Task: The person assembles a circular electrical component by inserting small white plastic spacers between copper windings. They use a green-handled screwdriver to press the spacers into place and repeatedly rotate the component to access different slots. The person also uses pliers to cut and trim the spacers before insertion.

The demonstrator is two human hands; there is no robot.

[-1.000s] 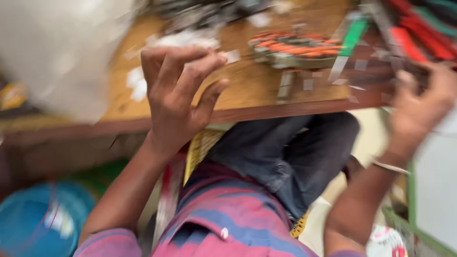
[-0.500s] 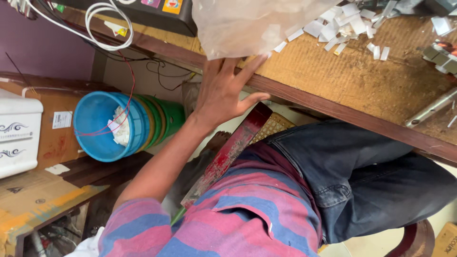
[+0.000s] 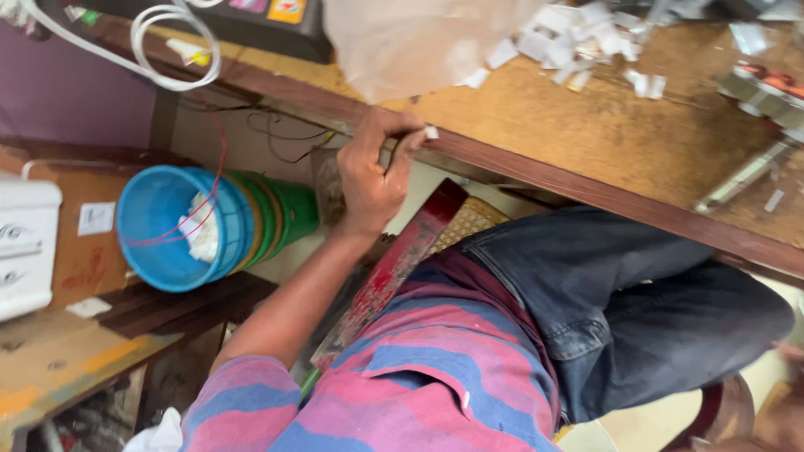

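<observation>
The left hand [image 3: 374, 172] is curled over the near edge of the wooden bench [image 3: 603, 138], fingers bent and closed, thumb and forefinger pinching a small white scrap of paper [image 3: 430, 132] right at that edge. Just above the hand, a pale plastic bag [image 3: 419, 42] sits on the bench and hangs a little over its near edge. More white scraps [image 3: 578, 38] lie scattered toward the far side of the bench, right of the bag. At the bench's far left corner lie a dark box [image 3: 260, 21] and a loop of white cable [image 3: 176, 50]. The right hand is not clearly seen; only a blur shows at the lower right corner of the view, so its fingers cannot be told. Below the bench, left of the forearm, a stack of buckets lies on its side, a blue bucket [image 3: 180, 226] outermost with green ones nested behind it, holding crumpled white paper. The person wears a striped pink and blue shirt [image 3: 419, 385] and dark jeans [image 3: 636, 310].
</observation>
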